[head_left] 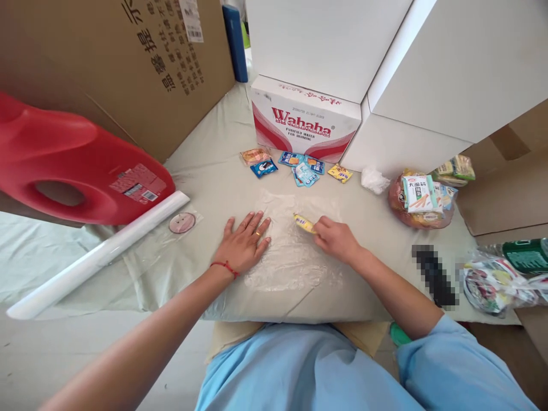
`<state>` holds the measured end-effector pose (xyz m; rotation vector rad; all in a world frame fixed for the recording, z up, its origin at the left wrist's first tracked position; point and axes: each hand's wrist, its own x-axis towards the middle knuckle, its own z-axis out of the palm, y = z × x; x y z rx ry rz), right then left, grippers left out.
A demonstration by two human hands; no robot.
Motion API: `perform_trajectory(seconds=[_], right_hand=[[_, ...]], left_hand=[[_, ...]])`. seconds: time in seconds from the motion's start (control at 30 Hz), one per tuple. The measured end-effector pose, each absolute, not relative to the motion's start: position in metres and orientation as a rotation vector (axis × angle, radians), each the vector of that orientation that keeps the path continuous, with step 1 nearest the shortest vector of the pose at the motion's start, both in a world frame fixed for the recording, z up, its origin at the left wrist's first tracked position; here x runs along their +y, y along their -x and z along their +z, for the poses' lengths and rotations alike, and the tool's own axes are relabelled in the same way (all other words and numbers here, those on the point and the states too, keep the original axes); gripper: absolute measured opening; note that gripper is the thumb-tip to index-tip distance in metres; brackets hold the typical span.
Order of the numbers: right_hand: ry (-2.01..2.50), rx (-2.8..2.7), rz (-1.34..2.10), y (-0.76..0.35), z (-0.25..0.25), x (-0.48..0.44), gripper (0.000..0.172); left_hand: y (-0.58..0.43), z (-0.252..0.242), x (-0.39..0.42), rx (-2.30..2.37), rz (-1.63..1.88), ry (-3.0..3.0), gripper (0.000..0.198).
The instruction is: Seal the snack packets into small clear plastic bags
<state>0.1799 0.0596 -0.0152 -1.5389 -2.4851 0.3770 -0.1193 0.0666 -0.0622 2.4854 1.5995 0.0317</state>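
A pale cloth (214, 165) is covering the work surface, and a white and red carton (306, 123) is standing at its back; on this cloth, near the person, the yellow packet (304, 223) is being held above the clear plastic sheet (295, 265), a little tilted; whether its lower edge is touching the sheet, I cannot tell. The right hand (336, 237) is pinching the packet at its near end, between the thumb and the curled index finger; the other fingers are folding into the palm. The left hand (244, 242) is resting flat, palm down, with fingers spreading apart, over the left border of the sheet.

As for progress, the sheet is already lying spread out, though wrinkled; the yellow packet is not yet released, so I am judging this step as unfinished. Beyond the far edge, several blue packets (307, 173), a dark blue packet (264, 168) and a second yellow packet (340, 173) are lying off the sheet; further right, a reddish bowl (396, 202) is holding more packets; on the left, a long white roll (98, 254) is lying beside a red jug (85, 165).
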Motion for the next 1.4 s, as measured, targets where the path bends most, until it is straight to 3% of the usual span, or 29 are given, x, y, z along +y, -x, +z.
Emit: perform_trajectory(seconds=[0.13, 0.23, 0.4, 0.7, 0.87, 1.03, 1.17, 1.4], right_hand=[[1.299, -2.906, 0.46, -0.161, -0.008, 0.047, 0.021], [1.328, -2.761, 0.51, -0.158, -0.002, 0.049, 0.038], [1.467, -2.621, 0.455, -0.147, -0.013, 0.056, 0.051], [1.322, -2.656, 0.526, -0.153, -0.025, 0.061, 0.049], [1.418, -2.506, 0.499, -0.162, -0.019, 0.105, 0.031], [1.86, -2.213, 0.166, -0.168, -0.029, 0.197, 0.047], [1.902, -2.261, 0.186, -0.163, -0.044, 0.239, 0.067], [1.929, -2.298, 0.063, -0.183, -0.051, 0.211, 0.046]], left_hand=[[0.118, -0.063, 0.066, 1.618, 0.05, -2.474, 0.062], [0.118, -0.063, 0.066, 1.605, 0.068, -2.473, 0.061], [0.119, -0.064, 0.066, 1.621, 0.073, -2.472, 0.061], [0.119, -0.065, 0.066, 1.599, 0.12, -2.45, 0.061], [0.119, -0.066, 0.067, 1.59, 0.124, -2.448, 0.061], [0.119, -0.066, 0.066, 1.582, 0.155, -2.439, 0.061], [0.119, -0.065, 0.066, 1.594, 0.157, -2.44, 0.06], [0.119, -0.068, 0.067, 1.565, 0.198, -2.427, 0.059]])
